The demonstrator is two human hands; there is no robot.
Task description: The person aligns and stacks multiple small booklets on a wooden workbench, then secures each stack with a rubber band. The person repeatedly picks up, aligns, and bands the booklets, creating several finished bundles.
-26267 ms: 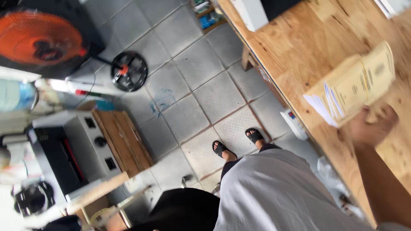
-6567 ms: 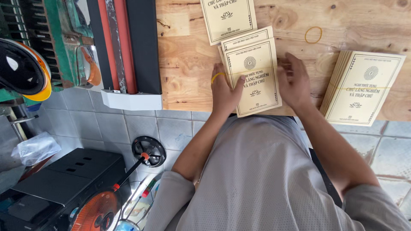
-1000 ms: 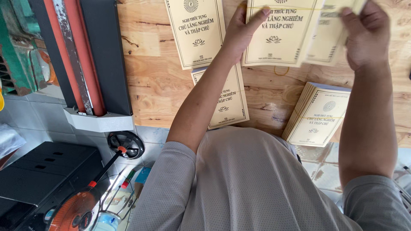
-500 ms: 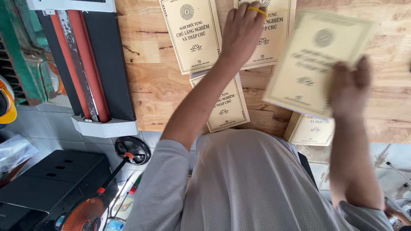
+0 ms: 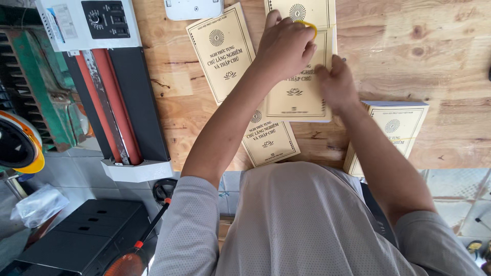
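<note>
Left hand (image 5: 286, 48) pinches a yellow rubber band (image 5: 308, 26) over a stack of cream booklets (image 5: 302, 97) lying flat on the wooden tabletop (image 5: 434, 56). Right hand (image 5: 336, 84) rests fingers-down on the stack's right edge, gripping nothing visible. Another booklet stack (image 5: 396, 130) sits just right.

Four cream booklet lots lie on the worktop (image 5: 440, 46): one loose booklet (image 5: 221, 51), one bundle under the hands (image 5: 299, 97), one lower booklet (image 5: 269, 139), one stack (image 5: 396, 128). One yellow rubber band (image 5: 308, 24).

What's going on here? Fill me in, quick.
A person at a wooden table is handling cream booklets. The left hand holds a yellow rubber band over a booklet stack, with the right hand on the stack's edge. One booklet lies to the left, another nearer the person, and a further stack to the right.
</note>
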